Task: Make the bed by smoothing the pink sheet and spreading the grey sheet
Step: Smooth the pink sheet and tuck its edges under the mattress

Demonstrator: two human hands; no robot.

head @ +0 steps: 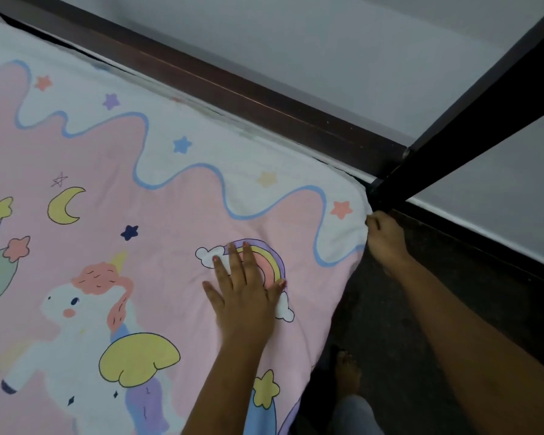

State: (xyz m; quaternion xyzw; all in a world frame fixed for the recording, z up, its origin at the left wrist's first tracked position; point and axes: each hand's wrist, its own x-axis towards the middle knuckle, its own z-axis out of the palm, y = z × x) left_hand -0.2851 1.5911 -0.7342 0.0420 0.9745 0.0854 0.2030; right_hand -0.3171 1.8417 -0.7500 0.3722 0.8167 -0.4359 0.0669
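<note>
The pink sheet (157, 215), printed with a unicorn, stars, a moon and a rainbow, lies flat over the bed and fills the left of the view. My left hand (244, 290) presses flat on it, fingers straight, over the rainbow print. My right hand (385, 237) grips the sheet's far right corner at the bed's edge, fingers curled round the white border. No grey sheet is in view.
A dark wooden bed rail (248, 98) runs along the far side against a grey wall (327, 42). A dark bed post (471, 120) rises at the corner. Dark floor (405, 324) lies to the right, with my bare foot (347, 372) on it.
</note>
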